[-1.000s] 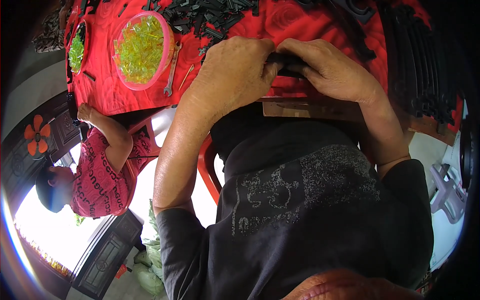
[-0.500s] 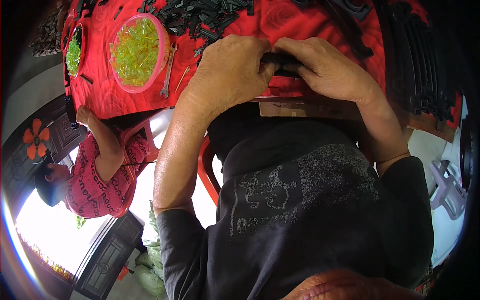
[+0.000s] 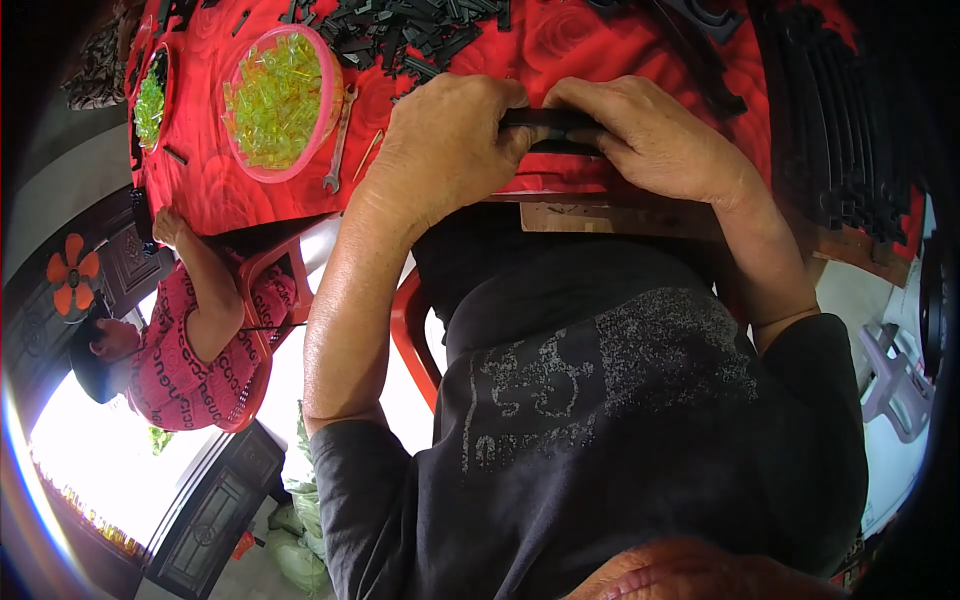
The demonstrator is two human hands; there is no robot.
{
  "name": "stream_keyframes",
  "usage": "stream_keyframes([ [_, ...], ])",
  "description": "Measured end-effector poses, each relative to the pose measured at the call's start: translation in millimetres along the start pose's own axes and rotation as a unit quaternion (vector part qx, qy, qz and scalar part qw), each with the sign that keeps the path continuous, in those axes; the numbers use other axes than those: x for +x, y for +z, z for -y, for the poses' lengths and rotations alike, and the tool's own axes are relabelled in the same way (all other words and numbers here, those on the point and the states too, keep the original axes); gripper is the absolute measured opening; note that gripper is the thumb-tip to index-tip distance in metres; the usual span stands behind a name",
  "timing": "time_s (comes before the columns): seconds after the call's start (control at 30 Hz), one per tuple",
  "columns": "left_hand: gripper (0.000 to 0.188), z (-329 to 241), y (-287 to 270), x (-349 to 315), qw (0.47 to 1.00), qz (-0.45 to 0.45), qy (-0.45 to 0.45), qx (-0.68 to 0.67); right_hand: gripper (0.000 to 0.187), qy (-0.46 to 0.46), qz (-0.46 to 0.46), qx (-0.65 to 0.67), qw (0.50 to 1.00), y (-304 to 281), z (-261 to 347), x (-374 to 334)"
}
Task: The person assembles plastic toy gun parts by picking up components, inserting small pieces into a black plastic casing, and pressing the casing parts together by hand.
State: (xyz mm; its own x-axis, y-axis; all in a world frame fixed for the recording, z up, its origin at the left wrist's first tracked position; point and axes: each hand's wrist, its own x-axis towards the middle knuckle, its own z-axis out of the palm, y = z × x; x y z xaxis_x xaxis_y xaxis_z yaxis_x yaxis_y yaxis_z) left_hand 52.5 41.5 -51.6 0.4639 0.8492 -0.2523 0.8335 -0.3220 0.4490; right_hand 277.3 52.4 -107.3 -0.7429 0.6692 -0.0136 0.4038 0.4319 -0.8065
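Between my two hands, close to the table's near edge, is a dark black plastic piece (image 3: 553, 118). My left hand (image 3: 450, 135) is closed on its left end, thumb bent in and fingers curled over the far side. On the right end, my right hand (image 3: 645, 135) grips with thumb and fingers pinched together. Parts of the piece are hidden under the fingers, so its full shape cannot be made out. Beyond my left hand lies a heap of small black plastic strips (image 3: 400, 35) on the red tablecloth (image 3: 545, 45).
To the left stand a pink-rimmed bowl (image 3: 275, 105) of yellow-green clear pieces, a wrench (image 3: 341, 140) and a thin stick (image 3: 368, 155). A smaller dish (image 3: 150, 105) sits farther left, near a seated person (image 3: 200, 330). Long black curved parts (image 3: 845, 130) are stacked at right.
My left hand has shifted slightly left, and more of the black piece shows between my hands. My right hand has hardly moved.
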Motion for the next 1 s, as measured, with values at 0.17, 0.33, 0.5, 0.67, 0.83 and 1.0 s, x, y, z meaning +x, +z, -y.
stream_keyframes([
  [0.17, 0.025, 1, -19, 0, 1.000, 0.001, -0.005, 0.008, 0.026, -0.015, -0.040, 0.021, 0.999, -3, 7, 9],
  [0.33, 0.028, 10, -40, -3, 1.000, 0.003, 0.002, 0.031, 0.022, 0.015, -0.007, 0.036, 0.999, -21, 27, 22],
  [0.5, 0.029, 14, -54, -3, 1.000, 0.008, -0.006, 0.013, 0.017, 0.013, -0.005, 0.026, 1.000, -30, 34, 29],
  [0.67, 0.030, 17, -59, -4, 1.000, 0.012, -0.005, 0.006, 0.011, 0.038, 0.013, 0.020, 0.999, -34, 36, 30],
  [0.83, 0.029, 18, -64, -5, 0.999, 0.029, -0.016, -0.007, 0.013, 0.034, 0.007, 0.026, 0.999, -35, 36, 30],
  [1.0, 0.029, 25, -63, -7, 0.999, 0.021, 0.004, -0.026, 0.011, 0.051, 0.012, 0.045, 0.998, -35, 40, 30],
])
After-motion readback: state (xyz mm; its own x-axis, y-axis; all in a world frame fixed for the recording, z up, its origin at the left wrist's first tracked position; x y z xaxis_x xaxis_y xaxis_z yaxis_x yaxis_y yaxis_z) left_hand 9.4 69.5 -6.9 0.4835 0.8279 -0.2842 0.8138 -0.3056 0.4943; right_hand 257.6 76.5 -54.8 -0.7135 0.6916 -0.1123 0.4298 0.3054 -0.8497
